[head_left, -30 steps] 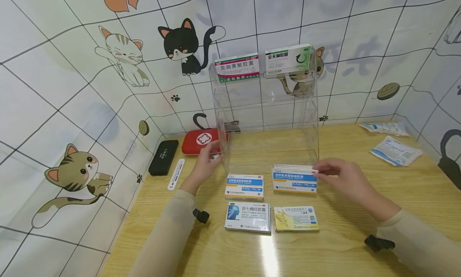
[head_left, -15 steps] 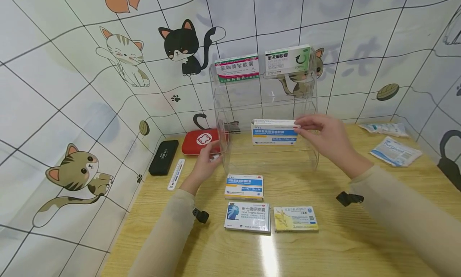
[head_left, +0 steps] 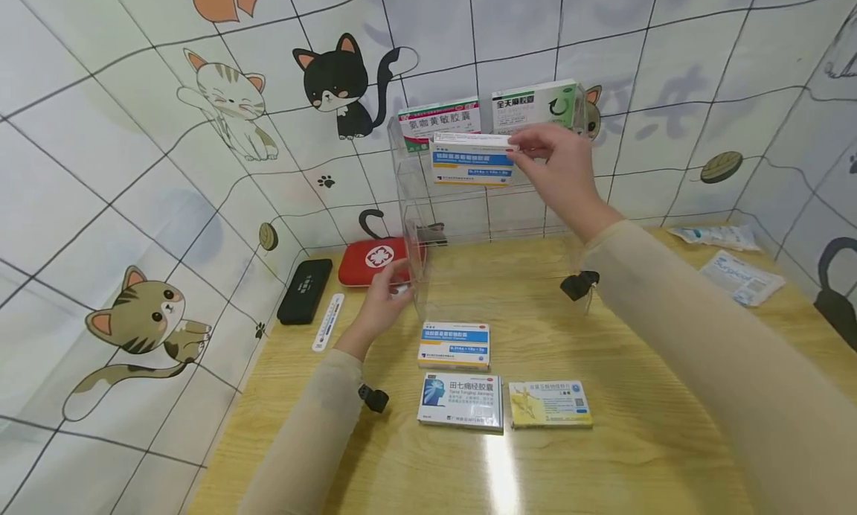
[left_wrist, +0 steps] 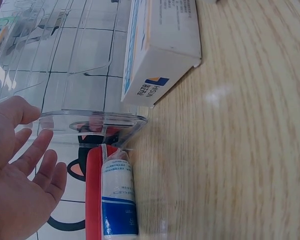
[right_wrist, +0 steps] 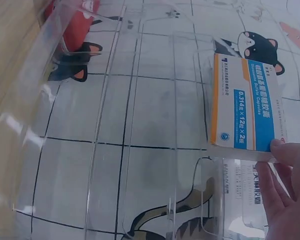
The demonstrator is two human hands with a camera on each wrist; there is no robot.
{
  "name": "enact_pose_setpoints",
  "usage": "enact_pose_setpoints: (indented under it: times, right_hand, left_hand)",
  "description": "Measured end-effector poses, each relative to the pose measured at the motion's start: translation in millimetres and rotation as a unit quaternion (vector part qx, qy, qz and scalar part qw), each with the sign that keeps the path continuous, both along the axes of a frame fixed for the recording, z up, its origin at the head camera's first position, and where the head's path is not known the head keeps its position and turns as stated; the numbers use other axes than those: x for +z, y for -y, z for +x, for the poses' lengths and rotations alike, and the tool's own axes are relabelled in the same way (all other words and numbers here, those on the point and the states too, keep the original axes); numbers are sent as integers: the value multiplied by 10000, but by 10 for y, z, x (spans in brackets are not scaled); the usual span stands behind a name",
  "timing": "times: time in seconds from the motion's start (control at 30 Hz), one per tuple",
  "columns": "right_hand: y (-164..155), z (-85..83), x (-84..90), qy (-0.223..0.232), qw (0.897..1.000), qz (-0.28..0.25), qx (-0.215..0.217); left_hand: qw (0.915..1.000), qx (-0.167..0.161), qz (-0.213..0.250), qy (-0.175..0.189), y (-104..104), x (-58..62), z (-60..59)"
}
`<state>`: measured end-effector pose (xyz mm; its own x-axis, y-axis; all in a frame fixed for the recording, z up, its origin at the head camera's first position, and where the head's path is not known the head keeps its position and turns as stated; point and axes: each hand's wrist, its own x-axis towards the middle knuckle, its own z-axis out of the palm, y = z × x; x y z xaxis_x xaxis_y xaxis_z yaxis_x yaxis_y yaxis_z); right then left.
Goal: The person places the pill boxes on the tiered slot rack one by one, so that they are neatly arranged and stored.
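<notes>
My right hand (head_left: 559,169) pinches the right end of a blue-and-white medicine box (head_left: 472,165), thumb in front. The box is held upright before the upper part of a clear acrylic rack (head_left: 498,240), overlapping a pink-and-green box (head_left: 428,120) on its top tier. A green-and-white box (head_left: 532,107) stands on that tier too, partly covered by my hand. My left hand (head_left: 384,299) is at the rack's lower left side, fingers loosely bent; whether it touches the plastic is unclear. A matching blue-and-white box (left_wrist: 164,50) lies on the table in front of the rack.
Nearer lie a white-and-blue box (head_left: 460,401) and a yellow box (head_left: 551,404). To the left are a red pouch (head_left: 358,266), a black case (head_left: 304,292) and a white thermometer-like strip (head_left: 328,321). Packets (head_left: 739,278) lie at right; a patterned wall (head_left: 234,217) stands behind.
My right hand has lifted the blue-and-white medicine box off the table and carried it up and leftward to the rack's upper part. My left hand has stayed in place.
</notes>
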<state>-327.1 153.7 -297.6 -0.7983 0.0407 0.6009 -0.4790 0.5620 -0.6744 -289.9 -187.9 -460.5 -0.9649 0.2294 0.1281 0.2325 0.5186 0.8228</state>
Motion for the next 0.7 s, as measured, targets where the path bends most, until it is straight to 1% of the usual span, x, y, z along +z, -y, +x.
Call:
enact_pose_setpoints:
  times: [0.17, 0.37, 0.47, 0.57, 0.63, 0.7]
  right_hand:
    - [92, -214, 28, -30, 9996, 270, -118]
    - [225, -390, -2, 29, 9993, 339, 156]
    - [273, -434, -57, 258, 9991, 221, 265]
    - [306, -443, -125, 483, 9982, 135, 332]
    - [308, -421, -174, 524, 9977, 37, 425]
    - [295, -370, -228, 405, 9980, -19, 495]
  left_hand:
    - [10000, 40, -43, -11, -12, 2, 8]
    - [10000, 17, -62, -37, -10, 18, -18]
    - [10000, 25, -40, -9, -14, 25, -22]
    - [9999, 85, -28, 47, -18, 30, -5]
    - [9999, 108, -51, 67, -21, 27, 9]
    - [9999, 101, -79, 76, -25, 19, 21]
